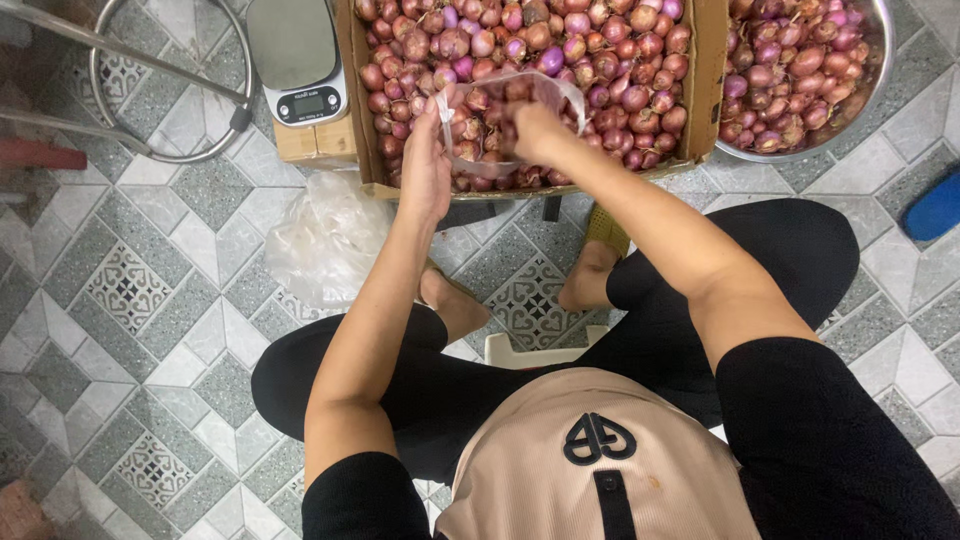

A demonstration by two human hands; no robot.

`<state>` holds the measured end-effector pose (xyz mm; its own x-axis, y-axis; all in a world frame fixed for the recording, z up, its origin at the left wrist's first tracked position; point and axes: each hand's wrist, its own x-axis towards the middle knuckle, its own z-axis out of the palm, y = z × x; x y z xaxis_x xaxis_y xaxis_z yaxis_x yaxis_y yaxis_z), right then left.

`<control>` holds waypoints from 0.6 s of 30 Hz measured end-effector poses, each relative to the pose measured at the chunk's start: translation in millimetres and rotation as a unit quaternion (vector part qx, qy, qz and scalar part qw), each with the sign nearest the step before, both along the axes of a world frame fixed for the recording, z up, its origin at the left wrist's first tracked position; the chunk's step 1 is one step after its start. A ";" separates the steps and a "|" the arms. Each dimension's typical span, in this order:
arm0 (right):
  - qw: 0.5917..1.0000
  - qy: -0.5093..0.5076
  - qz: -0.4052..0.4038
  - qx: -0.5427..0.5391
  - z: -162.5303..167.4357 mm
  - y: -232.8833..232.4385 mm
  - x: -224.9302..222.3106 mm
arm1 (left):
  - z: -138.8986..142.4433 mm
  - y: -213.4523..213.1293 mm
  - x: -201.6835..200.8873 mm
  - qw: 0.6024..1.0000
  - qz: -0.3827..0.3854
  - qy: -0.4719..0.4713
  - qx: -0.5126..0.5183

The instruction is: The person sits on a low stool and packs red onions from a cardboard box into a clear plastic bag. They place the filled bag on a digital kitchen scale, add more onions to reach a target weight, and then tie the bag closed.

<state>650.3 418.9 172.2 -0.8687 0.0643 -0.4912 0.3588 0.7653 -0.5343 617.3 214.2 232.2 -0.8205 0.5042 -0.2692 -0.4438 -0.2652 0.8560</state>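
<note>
My left hand pinches the rim of a clear plastic bag, fingers closed on the film to keep its mouth pulled wide, and that gives my right hand a way in. The right is down at the bag's opening, knuckles curled around what looks like a few shallots, though I cannot tell from here just how tight that hold is, the film and my own fingers hide it. The bag hangs right over the near edge of the cardboard box at twelve o'clock, so anything that slips falls back among the rest. That box is heaped full of purple-red shallots, wall to wall. Off at one o'clock sits a metal bowl, also loaded with the same bulbs. At eleven o'clock a small digital kitchen scale rests on a low carton, its plate bare, close enough to reach without getting up. Down at nine o'clock, beside my left knee, a crumpled heap of spare plastic bags lies on the patterned floor tiles. I sit low on a pale stool, feet tucked under the box edge.
</note>
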 end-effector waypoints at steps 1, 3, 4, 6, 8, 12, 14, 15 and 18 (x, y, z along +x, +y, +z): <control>0.997 -0.047 0.026 0.049 -0.4 -5.8 3.5 | 0.6 -0.1 0.1 1.000 0.000 -0.003 -0.002; 0.993 -0.070 0.056 0.082 4.0 -11.6 13.0 | 0.7 0.6 1.3 1.000 -0.003 0.004 0.006; 0.995 -0.043 0.061 0.068 8.8 -13.1 17.1 | 0.5 1.3 1.9 1.000 -0.006 0.015 0.016; 0.995 -0.028 0.071 0.063 23.4 -11.3 19.1 | -0.1 3.6 2.6 0.999 -0.008 0.021 0.027; 0.992 -0.053 0.081 0.077 41.3 -4.9 17.3 | -0.1 4.2 4.3 1.000 -0.004 0.008 0.025; 0.961 0.089 0.049 -0.257 71.1 57.4 14.2 | 1.2 2.1 6.4 1.000 -0.015 0.014 0.007; 0.918 0.151 -0.037 -0.365 73.2 108.3 19.8 | 1.4 2.0 7.7 1.000 -0.015 0.010 0.001; 0.893 0.192 -0.092 -0.396 67.9 129.7 24.7 | 1.4 1.9 8.7 1.000 -0.011 0.002 -0.003; 0.848 0.241 -0.260 -0.394 41.0 188.3 32.6 | 1.6 1.9 10.8 1.000 -0.001 -0.014 -0.002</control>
<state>682.9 607.2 213.2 -0.9353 0.3177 -0.1556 0.1331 -0.0915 -0.9869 628.1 216.1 233.8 -0.8114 0.5052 -0.2941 -0.4680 -0.2599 0.8446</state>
